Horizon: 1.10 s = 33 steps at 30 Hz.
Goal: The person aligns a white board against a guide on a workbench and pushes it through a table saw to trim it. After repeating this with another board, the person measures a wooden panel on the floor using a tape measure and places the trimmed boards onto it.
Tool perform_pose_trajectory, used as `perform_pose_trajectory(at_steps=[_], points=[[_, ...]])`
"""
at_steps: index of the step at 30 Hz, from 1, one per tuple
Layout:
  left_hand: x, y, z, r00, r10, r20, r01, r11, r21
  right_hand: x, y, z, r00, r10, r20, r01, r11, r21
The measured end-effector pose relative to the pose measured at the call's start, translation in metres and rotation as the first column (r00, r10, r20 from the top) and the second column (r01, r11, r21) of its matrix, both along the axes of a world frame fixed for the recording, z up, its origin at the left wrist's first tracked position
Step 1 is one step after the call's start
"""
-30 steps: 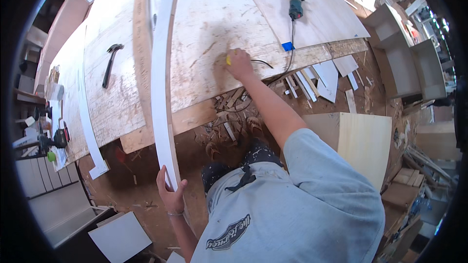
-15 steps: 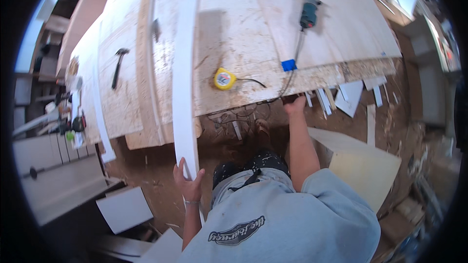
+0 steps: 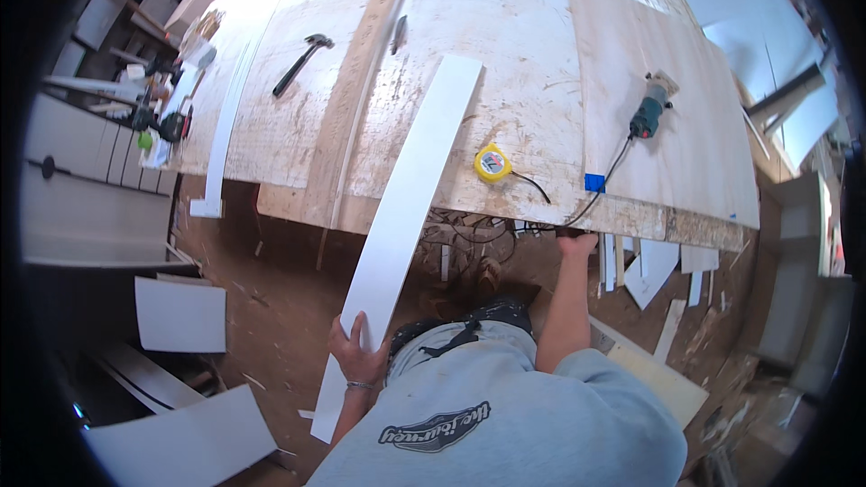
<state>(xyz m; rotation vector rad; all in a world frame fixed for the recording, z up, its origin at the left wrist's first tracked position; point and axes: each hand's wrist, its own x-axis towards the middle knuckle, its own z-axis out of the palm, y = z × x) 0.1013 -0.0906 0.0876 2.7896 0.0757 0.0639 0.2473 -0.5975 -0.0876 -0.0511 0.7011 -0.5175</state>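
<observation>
My left hand (image 3: pixel 359 352) is closed around the near part of a long white board (image 3: pixel 410 176). The board slants from beside my body up over the workbench (image 3: pixel 532 63), its far end on or just above the bench top. At the bench's front edge is my right hand (image 3: pixel 577 243), reaching in beneath it, so its fingers are hidden. A yellow tape measure (image 3: pixel 492 164) lies right of the board. Farther right, a green corded trim router (image 3: pixel 648 110) rests on a plywood sheet (image 3: pixel 686 171), its cord running down toward my right hand.
On the left of the bench lie a hammer (image 3: pixel 302 63), a long wooden strip (image 3: pixel 356 81) and a narrow white strip (image 3: pixel 224 140). Cordless drills (image 3: pixel 167 117) sit at the far left. White offcuts (image 3: pixel 651 271) lean under the right side; white panels (image 3: pixel 180 316) lie lower left.
The white board has turned from nearly upright in the picture to a slant, its far end now nearer me. My view has shifted left. My right hand stays under the bench edge.
</observation>
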Motion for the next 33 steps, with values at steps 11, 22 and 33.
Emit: perform_pose_trajectory(at_steps=[11, 22, 33], points=[[-0.072, 0.068, -0.034, 0.992, 0.124, -0.019, -0.124, 0.992, -0.006, 0.074, 0.162, 0.103, 0.82, -0.24, -0.519, -0.549, -0.586, -0.596], [-0.031, 0.094, -0.06, 0.984, 0.173, -0.047, -0.174, 0.985, -0.012, 0.185, 0.178, 0.078, 0.878, -0.188, -0.44, -0.401, -0.792, -0.461], [-0.007, 0.082, -0.064, 0.981, 0.19, -0.029, -0.189, 0.982, 0.025, 0.211, 0.363, 0.026, 0.589, 0.086, -0.804, -0.627, -0.58, -0.521]])
